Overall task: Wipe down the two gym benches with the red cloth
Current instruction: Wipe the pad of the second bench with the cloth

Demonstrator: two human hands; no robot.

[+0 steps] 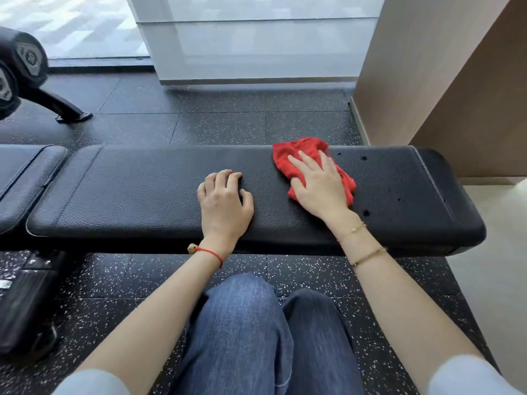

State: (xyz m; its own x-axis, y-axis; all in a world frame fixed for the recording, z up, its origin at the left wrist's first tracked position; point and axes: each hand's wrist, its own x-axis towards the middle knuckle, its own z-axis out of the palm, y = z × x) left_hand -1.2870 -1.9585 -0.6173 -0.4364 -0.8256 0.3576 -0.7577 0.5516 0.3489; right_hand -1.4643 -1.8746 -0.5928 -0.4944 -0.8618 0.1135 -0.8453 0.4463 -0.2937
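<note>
**Wiping the right end of the long bench pad**

The floor was dark speckled rubber tile, with a beige wall on the right and a frosted glass panel behind. In front of you, the long black bench pad lay across the view, and a second pad joined it at the left edge.

Your right hand lay flat with straight fingers on the red cloth and pressed it on the right part of the pad, near some small dark marks. Your left hand rested near the middle of the pad with fingers bent, holding nothing.

I judge that you were in the wiping of the first bench. The next move probably called for steady pressure and long strokes toward the still uncovered left part, and then the neighbouring pad.
</note>
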